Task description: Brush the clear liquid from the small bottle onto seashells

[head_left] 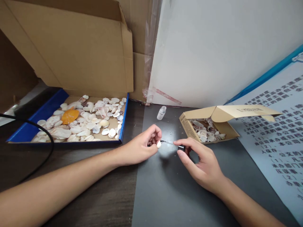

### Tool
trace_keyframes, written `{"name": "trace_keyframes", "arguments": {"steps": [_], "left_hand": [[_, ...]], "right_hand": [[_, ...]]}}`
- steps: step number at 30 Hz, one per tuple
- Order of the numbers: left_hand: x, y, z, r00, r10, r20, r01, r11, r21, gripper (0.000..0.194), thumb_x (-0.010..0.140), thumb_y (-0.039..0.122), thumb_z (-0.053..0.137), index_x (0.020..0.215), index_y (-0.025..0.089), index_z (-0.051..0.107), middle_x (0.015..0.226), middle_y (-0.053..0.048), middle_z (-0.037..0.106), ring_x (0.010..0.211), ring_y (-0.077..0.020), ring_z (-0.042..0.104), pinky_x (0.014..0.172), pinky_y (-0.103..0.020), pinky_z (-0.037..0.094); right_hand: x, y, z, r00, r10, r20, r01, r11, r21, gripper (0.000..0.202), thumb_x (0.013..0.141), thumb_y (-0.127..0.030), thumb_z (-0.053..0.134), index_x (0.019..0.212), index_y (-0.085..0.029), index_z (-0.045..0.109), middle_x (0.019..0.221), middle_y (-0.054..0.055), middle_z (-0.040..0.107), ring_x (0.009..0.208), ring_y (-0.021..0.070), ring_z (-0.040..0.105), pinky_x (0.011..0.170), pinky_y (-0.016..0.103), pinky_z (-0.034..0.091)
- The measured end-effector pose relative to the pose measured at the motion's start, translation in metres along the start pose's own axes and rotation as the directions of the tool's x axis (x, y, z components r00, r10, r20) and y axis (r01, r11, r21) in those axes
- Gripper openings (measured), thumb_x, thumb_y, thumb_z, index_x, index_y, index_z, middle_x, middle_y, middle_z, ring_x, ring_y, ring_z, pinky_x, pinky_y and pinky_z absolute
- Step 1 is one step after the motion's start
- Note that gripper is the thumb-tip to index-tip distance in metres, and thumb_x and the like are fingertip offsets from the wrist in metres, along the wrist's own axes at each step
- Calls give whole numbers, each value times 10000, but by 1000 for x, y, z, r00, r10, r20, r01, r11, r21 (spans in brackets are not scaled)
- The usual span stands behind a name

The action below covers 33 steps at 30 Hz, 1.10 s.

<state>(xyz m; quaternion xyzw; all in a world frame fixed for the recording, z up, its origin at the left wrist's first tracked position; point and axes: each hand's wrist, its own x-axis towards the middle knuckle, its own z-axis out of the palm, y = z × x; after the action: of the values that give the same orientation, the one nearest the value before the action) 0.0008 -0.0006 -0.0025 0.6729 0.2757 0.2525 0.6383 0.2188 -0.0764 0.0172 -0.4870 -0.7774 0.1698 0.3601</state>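
My left hand (149, 145) is closed in a pinch around a small pale seashell (158, 144), mostly hidden by the fingers. In my right hand (201, 159), thumb and fingers grip the black cap of a thin applicator brush (169, 143). The dark brush tip meets the shell or lies right beside it; which one I cannot tell. Behind the hands a small clear bottle (161, 113) with a white label stands upright, its neck uncapped. Both hands are above a dark grey mat (156, 195).
At the left lies an open blue-sided cardboard box (121, 126) of seashells, a large orange shell (70, 116) among them. A smaller carton (189, 130) with shells stands at the right. A black cable (48, 157) loops across the left; a printed sheet (270, 138) lies far right.
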Motion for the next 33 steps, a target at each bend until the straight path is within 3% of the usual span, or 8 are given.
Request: {"name": "trace_keyframes", "arguments": {"steps": [6, 11, 17, 22, 28, 33], "left_hand": [[0, -1, 0, 1000, 17, -5, -17, 1000, -15, 188, 834, 92, 505, 946, 210, 412, 851, 36, 431, 759, -108, 427, 707, -257, 362], [0, -1, 0, 1000, 11, 8, -11, 1000, -7, 158, 858, 109, 498, 942, 211, 410, 837, 40, 427, 740, -105, 420, 700, -260, 359], [0, -1, 0, 1000, 19, -8, -19, 1000, -14, 162, 862, 120, 521, 944, 209, 414, 854, 38, 423, 754, -107, 415, 701, -260, 358], [0, -1, 0, 1000, 13, 6, -13, 1000, -20, 155, 861, 117, 508, 941, 210, 413, 834, 44, 422, 734, -106, 417, 693, -264, 353], [0, 1, 0, 1000, 22, -5, -22, 1000, -14, 171, 840, 90, 488, 944, 207, 418, 848, 38, 434, 748, -108, 429, 707, -269, 361], [0, 0, 0, 1000, 21, 4, -21, 1000, -17, 166, 844, 98, 492, 941, 209, 415, 843, 39, 437, 746, -111, 430, 703, -273, 360]], "right_hand": [[-2, 2, 0, 996, -52, 73, 47, 997, 66, 207, 966, -177, 557, 1151, -241, 625, 887, 34, 683, 681, 145, 621, 588, 242, 503], [0, 2, 1, 1000, -1, -1, 1, 1000, -1, 179, 961, -173, 575, 1120, -234, 630, 810, 10, 647, 632, 135, 577, 574, 238, 479], [-1, 2, 1, 997, -48, 63, 44, 996, 76, 207, 971, -174, 558, 1157, -245, 617, 859, 17, 654, 684, 142, 601, 608, 238, 496], [-1, 2, 0, 1000, -3, -12, 3, 1000, 9, 184, 959, -169, 579, 1123, -240, 627, 797, -5, 626, 642, 131, 573, 598, 230, 479], [-1, 2, 0, 999, -23, 42, 22, 999, 38, 193, 973, -178, 552, 1139, -248, 620, 833, -4, 638, 673, 128, 589, 611, 220, 482], [-2, 2, 0, 1000, -4, -11, 4, 1000, 11, 182, 967, -180, 565, 1127, -249, 620, 793, -15, 619, 651, 123, 571, 613, 219, 476]]}}
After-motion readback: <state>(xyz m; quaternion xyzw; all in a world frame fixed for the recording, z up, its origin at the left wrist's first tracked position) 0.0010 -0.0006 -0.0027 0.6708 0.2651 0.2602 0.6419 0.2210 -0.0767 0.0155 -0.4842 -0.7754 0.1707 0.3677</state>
